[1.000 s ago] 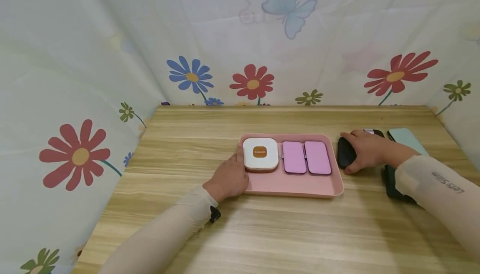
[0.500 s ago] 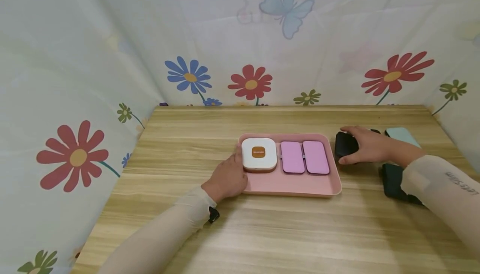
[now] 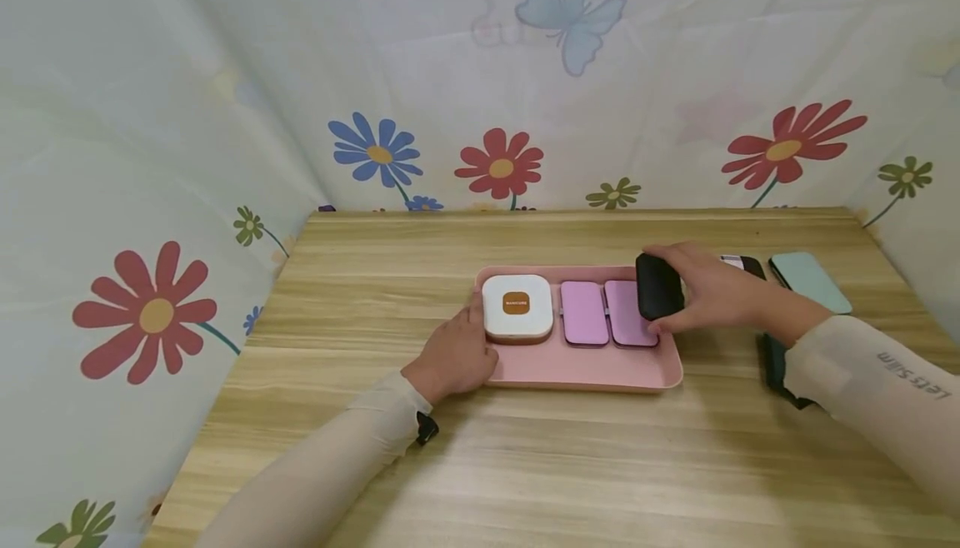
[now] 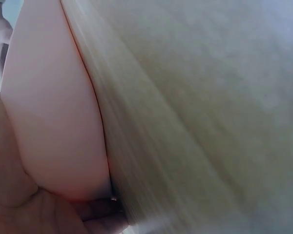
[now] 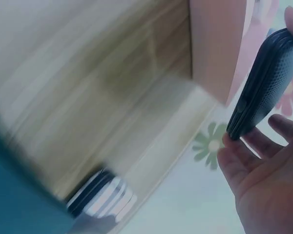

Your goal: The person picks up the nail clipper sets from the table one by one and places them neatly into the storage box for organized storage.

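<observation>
In the head view my right hand point(image 3: 708, 286) pinches a small black zippered case point(image 3: 660, 286) by its edges, tilted up over the right end of a pink tray point(image 3: 585, 375). The right wrist view shows the case's textured face and zip point(image 5: 263, 83) between thumb and fingertips. My left hand point(image 3: 453, 354) holds the tray at its left end, with thumb and fingers round the corner in the left wrist view. Inside the tray lie a white square case point(image 3: 517, 315) with a brown label and two flat pink-purple cases point(image 3: 585, 315), the right one partly hidden by the black case.
Right of the tray on the wooden table point(image 3: 540, 465) lie a black case with a white label point(image 3: 742, 265), a mint-green flat case point(image 3: 812, 281) and a dark green case point(image 3: 780, 373) partly under my right forearm. A flowered curtain point(image 3: 420, 57) stands behind the table.
My right hand has lifted the black case off the table and carried it left, over the tray's right rim. The labelled black case has come into fuller view. My left hand stays at the tray.
</observation>
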`<state>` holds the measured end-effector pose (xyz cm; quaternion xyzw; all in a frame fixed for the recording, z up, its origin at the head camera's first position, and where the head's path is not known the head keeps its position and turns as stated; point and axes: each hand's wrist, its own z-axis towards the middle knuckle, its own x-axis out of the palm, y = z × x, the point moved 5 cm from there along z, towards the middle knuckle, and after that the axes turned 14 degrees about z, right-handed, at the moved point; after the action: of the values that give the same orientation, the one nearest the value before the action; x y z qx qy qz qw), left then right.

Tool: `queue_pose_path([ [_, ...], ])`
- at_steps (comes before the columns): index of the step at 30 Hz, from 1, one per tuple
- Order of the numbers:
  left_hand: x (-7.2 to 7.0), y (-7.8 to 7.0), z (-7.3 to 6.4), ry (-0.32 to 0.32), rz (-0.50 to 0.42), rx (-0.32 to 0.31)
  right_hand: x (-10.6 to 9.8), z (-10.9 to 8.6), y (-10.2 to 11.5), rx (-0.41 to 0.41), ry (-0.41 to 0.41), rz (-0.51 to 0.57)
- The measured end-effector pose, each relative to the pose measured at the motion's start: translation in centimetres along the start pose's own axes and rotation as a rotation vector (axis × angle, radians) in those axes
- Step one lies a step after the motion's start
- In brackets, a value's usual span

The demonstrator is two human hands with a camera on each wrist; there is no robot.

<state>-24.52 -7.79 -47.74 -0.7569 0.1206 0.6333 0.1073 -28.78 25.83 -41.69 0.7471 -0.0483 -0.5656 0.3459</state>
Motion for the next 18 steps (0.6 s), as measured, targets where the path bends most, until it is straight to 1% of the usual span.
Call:
queue_pose_path([
  [4,-0.1,0.0,-0.2,-0.004,-0.007,-0.001,1.0,0.5,0.9,-0.034,-0.003,-0.038],
  [9,-0.2,0.0,-0.3,-0.014,-0.004,0.004,2.0,1.0,1.4,-0.085,-0.003,-0.103],
  [13,0.0,0.1,-0.2,-0.009,0.017,0.009,2.4,1.2,1.4,-0.097,-0.004,-0.149],
  [18,0.1,0.2,0.0,-0.006,0.01,0.007,3.0,1.3,1.6,-0.121,-0.003,-0.209],
])
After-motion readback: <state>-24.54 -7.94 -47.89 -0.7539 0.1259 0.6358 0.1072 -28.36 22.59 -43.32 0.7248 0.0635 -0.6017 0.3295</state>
